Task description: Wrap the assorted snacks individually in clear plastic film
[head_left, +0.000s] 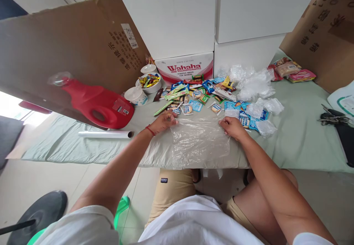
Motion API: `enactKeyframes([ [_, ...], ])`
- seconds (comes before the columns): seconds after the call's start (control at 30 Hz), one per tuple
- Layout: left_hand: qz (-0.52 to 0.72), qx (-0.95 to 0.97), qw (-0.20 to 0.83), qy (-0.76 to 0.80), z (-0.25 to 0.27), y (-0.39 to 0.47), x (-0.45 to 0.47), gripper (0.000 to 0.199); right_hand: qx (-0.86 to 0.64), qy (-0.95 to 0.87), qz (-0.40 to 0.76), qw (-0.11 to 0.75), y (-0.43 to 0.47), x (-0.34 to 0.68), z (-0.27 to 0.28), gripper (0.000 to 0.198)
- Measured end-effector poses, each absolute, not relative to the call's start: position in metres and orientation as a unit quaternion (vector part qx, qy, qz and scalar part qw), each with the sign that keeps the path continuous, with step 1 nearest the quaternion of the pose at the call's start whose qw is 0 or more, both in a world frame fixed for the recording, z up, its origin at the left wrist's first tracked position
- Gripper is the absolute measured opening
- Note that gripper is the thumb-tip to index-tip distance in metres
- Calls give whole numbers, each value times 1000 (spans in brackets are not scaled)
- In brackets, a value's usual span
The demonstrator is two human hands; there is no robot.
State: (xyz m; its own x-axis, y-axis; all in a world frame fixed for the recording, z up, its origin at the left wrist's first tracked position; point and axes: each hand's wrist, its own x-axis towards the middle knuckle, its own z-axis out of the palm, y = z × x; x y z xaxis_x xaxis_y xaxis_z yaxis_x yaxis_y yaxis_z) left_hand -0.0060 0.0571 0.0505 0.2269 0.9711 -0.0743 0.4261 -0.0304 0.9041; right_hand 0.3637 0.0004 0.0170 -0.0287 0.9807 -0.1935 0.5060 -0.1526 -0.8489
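Observation:
A clear plastic sheet, perhaps a bag, (200, 142) is stretched between my two hands at the front edge of the table. My left hand (164, 122) pinches its upper left corner. At the upper right corner, my right hand (232, 127) grips it between thumb and fingers. Just beyond the plastic lies a pile of small wrapped snacks (188, 94) in green, blue, red and white packets. Blue snack packets (232, 107) lie close behind my right hand, with crumpled clear plastic (256, 84) heaped beside and behind them.
On the left are a red jug (96, 99), a white roll (105, 135) and a bowl of wrapped sweets (149, 82) between lidded tubs (136, 95). White boxes (171, 20) stand at the back. Snack bags (290, 70), keys (333, 116) and a white bottle (344, 99) are on the right.

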Motion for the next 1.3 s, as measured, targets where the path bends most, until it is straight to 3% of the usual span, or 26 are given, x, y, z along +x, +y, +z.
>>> enactKeyframes([
  [0.3, 439, 498, 532, 525, 46, 59, 1, 56, -633, -611, 385, 278, -1, 365, 14, 32],
  [0.53, 527, 435, 539, 492, 61, 25, -2, 55, -520, -678, 388, 346, -12, 370, 32, 42],
  [0.7, 455, 321, 605, 570, 57, -6, 11, 73, -543, -695, 371, 290, -9, 373, 27, 51],
  [0.8, 435, 326, 595, 592, 49, -6, 25, 74, -544, -705, 373, 262, -5, 370, 20, 51],
  [0.93, 415, 343, 605, 587, 54, -8, 31, 66, -545, -676, 373, 328, -2, 367, 19, 34],
  [1.03, 408, 415, 658, 478, 70, -29, 15, 85, -501, -584, 468, 434, -5, 368, 28, 31],
  [1.1, 311, 487, 721, 384, 84, -45, -7, 93, -428, -506, 596, 453, -10, 369, 39, 34],
  [1.2, 156, 560, 730, 360, 99, -52, -38, 70, -311, -449, 737, 398, -21, 371, 56, 35],
  [1.3, 257, 548, 655, 453, 101, -43, -36, 51, -218, -439, 807, 331, -34, 370, 65, 42],
])
